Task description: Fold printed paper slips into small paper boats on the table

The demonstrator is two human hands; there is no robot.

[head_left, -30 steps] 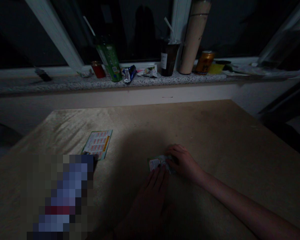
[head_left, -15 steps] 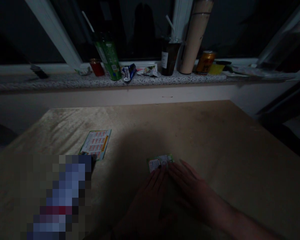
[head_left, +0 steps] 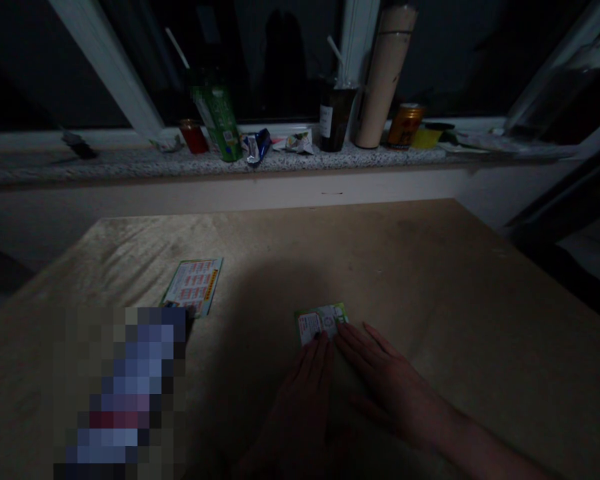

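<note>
A small green and white printed paper [head_left: 313,323] lies flat on the brown tabletop [head_left: 390,260]. The fingertips of my left hand [head_left: 303,387] rest on its near edge, fingers stretched out side by side. From the right, my right hand [head_left: 380,363] lies flat with extended fingers, its fingertips touching the paper's right side. Both hands cover the near part of the paper. Farther left is a larger printed sheet [head_left: 195,283] with red and white blocks, its near end partly hidden behind a pixelated area.
Along the granite windowsill [head_left: 145,163] stand a green bottle [head_left: 223,123], a red jar [head_left: 194,137], a dark cup with a straw [head_left: 334,120], a tall beige flask [head_left: 383,87] and an orange can [head_left: 405,127]. Crumpled wrappers [head_left: 257,147] lie between them. A blurred-out bluish shape [head_left: 135,380] occupies the near left.
My hands have shifted very slightly, and a little more of the small paper's print shows. The camera view has moved a bit. The larger sheet stays where it was.
</note>
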